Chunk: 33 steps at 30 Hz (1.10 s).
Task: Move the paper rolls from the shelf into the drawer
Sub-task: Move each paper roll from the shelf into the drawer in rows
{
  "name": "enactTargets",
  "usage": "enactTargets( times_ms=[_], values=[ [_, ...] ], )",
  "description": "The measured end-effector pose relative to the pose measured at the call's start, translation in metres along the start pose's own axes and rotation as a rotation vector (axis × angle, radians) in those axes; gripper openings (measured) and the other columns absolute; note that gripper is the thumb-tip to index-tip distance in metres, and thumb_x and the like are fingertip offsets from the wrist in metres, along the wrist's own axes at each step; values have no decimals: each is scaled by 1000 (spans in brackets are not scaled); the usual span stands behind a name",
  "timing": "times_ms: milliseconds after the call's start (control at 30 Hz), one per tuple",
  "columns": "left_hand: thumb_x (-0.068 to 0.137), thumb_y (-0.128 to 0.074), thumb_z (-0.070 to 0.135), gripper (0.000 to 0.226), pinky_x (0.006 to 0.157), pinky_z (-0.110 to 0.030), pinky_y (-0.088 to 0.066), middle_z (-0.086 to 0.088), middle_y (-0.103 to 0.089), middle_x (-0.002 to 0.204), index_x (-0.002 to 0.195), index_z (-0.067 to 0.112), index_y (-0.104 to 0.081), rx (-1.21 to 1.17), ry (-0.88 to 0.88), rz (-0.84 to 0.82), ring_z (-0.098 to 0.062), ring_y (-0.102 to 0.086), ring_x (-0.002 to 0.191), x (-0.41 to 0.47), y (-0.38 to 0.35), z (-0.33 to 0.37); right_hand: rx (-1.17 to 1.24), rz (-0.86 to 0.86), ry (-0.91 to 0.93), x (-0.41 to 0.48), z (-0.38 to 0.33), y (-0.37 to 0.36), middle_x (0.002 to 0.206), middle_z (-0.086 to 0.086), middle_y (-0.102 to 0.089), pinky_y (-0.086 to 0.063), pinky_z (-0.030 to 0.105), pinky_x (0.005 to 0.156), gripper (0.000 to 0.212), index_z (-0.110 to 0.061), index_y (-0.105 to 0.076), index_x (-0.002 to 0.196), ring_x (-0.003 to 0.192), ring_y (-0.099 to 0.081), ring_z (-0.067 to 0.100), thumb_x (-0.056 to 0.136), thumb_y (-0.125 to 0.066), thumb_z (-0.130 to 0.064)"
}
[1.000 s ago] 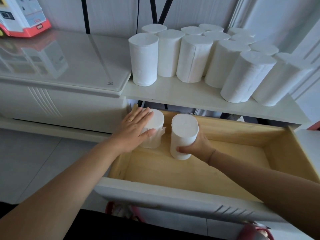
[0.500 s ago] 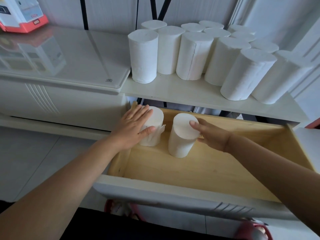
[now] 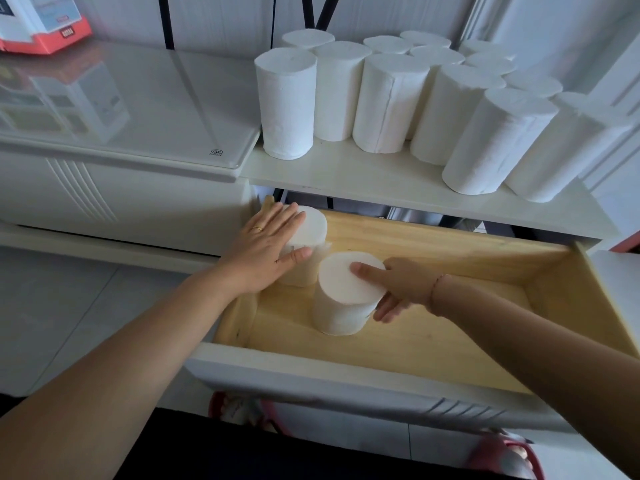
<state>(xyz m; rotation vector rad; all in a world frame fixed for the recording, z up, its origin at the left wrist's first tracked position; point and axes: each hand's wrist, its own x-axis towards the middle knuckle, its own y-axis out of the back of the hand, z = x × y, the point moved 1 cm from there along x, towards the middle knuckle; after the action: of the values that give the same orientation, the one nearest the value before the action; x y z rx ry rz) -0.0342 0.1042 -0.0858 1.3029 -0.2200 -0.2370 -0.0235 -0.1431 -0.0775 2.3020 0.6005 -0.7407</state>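
Head view.

Drawer (image 3: 398, 344): pulled open, pale wood inside, white front panel nearest the camera. Holds two paper rolls, both upright, in its left part.

Rear roll (image 3: 311, 230): stands in the far left corner of the drawer, against the left wall. A loose flap of paper sticks out at its right side.

Front roll (image 3: 341, 299): stands just in front and to the right of the rear roll, very close to it; whether they touch cannot be told.

Left hand (image 3: 268, 251): laid flat over the top and left side of the rear roll, fingers straight and spread, thumb against the roll's front. A ring shows on one finger. Not closed around the roll.

Right hand (image 3: 398, 289): at the right side of the front roll, thumb resting on the roll's flat top, the other fingers extended down along its right side. A loose, open hold; a thin bracelet at the wrist.

Shelf (image 3: 398, 181): white board directly above the drawer's back. Carries the remaining rolls (image 3: 384, 98), all upright, packed in rows.

Cabinet (image 3: 121, 109): glossy white top, left of the shelf.
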Motion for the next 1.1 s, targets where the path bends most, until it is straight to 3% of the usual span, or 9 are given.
enactTargets(
  times_ms=[67, 167, 233, 400, 533, 700, 867, 1033, 1100],
  values=[
    [82, -9, 67, 80, 106, -17, 18, 11, 11, 157, 150, 26, 1, -22, 3, -4, 2, 21, 137, -1, 1, 1, 102, -35, -23, -2, -2, -14, 86, 20, -74, -62, 38, 71, 72, -3, -47, 122, 76, -73, 31, 84, -56, -64],
    [82, -10, 68, 80, 109, -21, 16, 10, 11, 157, 150, 26, 0, -45, 11, -8, 2, 22, 136, -2, 2, 1, 302, -111, -36, -5, -7, -25, 118, 20, -61, -60, 38, 82, 62, -11, -47, 132, 84, -70, 30, 89, -56, -54],
    [85, -7, 68, 78, 110, -22, 16, 10, 12, 157, 150, 26, 0, -50, 13, -6, 1, 23, 136, -2, 1, 1, 457, -180, -49, -8, -11, -30, 132, 19, -50, -60, 37, 82, 56, -11, -47, 135, 102, -64, 32, 92, -58, -44],
    [87, -9, 63, 72, 111, -22, 13, 12, 8, 157, 150, 28, -3, -99, -11, 9, 4, 22, 135, -3, 0, -2, 650, -204, -69, -8, -20, -47, 141, 22, -43, -60, 34, 76, 50, -11, -46, 136, 127, -48, 40, 93, -60, -33],
    [101, -26, 42, 53, 112, -21, 11, 14, 2, 157, 150, 30, -10, -161, -17, 33, 4, 16, 138, -4, 0, -4, 841, -216, -141, -2, -30, -62, 145, 21, -35, -61, 41, 72, 60, -7, -41, 139, 130, -42, 46, 88, -69, -22],
    [101, -34, 23, 49, 116, -26, 5, 10, -9, 157, 148, 25, -23, -278, -11, 74, -3, 6, 143, -4, 3, -2, 964, -224, -148, 4, -35, -75, 144, 14, -34, -58, 51, 74, 62, -7, -45, 135, 127, -42, 44, 81, -75, -13],
    [101, -33, 20, 48, 116, -27, 4, 10, -11, 157, 148, 24, -25, -292, -2, 78, -4, 4, 143, -3, 6, 0, 955, -246, -135, 5, -42, -82, 146, 15, -34, -59, 47, 76, 63, -6, -47, 134, 129, -42, 43, 79, -77, -14],
    [101, -31, 32, 49, 115, -26, 7, 12, -5, 158, 149, 26, -20, -259, -7, 45, -1, 8, 142, -3, 5, -1, 950, -255, -138, 5, -43, -81, 146, 16, -35, -56, 44, 87, 64, -3, -48, 133, 129, -42, 42, 78, -78, -16],
    [101, -30, 36, 51, 115, -25, 8, 12, -4, 158, 149, 27, -18, -228, -8, 37, -1, 9, 142, -3, 3, -1, 922, -265, -130, 5, -42, -80, 145, 18, -36, -59, 43, 83, 65, -1, -47, 133, 130, -42, 43, 79, -77, -18]
  ],
)
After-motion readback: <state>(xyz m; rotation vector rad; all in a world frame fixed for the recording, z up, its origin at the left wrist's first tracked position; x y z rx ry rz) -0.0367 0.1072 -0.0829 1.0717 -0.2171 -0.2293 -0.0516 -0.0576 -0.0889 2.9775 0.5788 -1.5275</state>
